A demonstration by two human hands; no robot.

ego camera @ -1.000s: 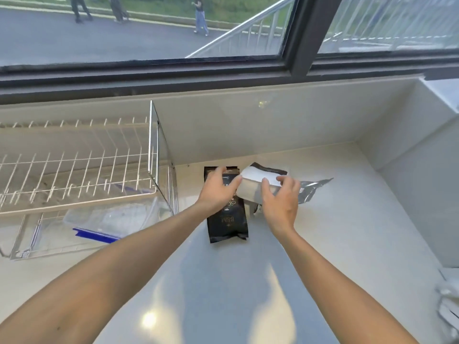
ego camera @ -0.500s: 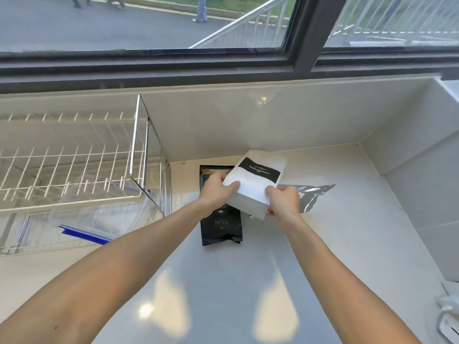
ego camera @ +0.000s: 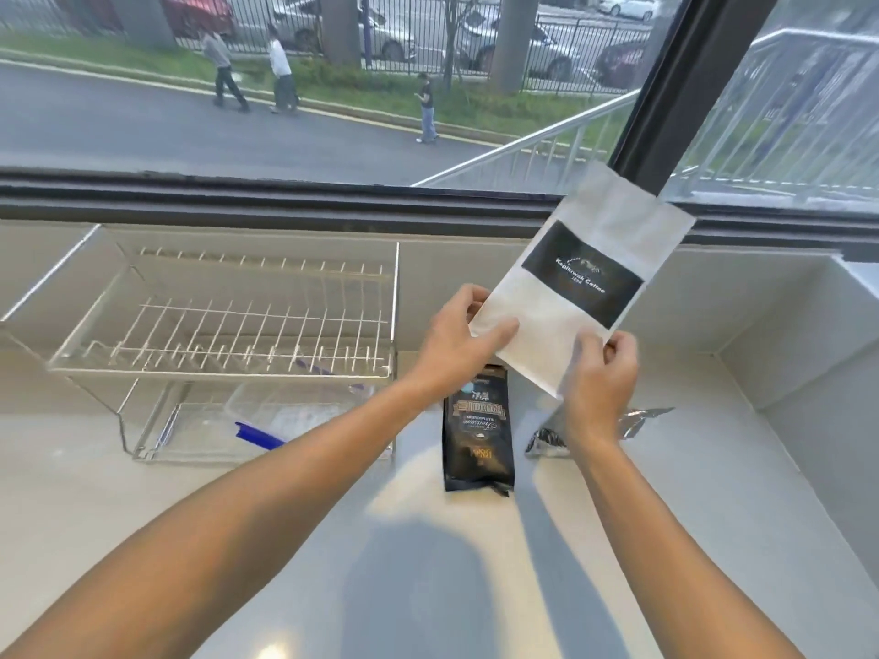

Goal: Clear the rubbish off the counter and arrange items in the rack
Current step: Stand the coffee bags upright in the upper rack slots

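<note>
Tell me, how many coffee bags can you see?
2. The white bag is held up in both hands. The black bag lies flat on the counter below. None seem hidden.

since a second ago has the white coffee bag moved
Yes. The white coffee bag has gone up: it lay low over the black coffee bag on the counter, and now both hands hold it upright, its top reaching the window frame.

white pouch (ego camera: 561, 335) — matt paper look, black matt label | black bag (ego camera: 477, 439) — glossy film with gilt print | silver wrapper (ego camera: 635, 419) — crinkled shiny foil | rack (ego camera: 228, 325) — thin bright metal wire | tray under the rack (ego camera: 190, 435) — clear smooth plastic | tabletop (ego camera: 428, 563) — pale, polished, reflective stone look | window frame (ego camera: 285, 202) — dark matt metal
</note>
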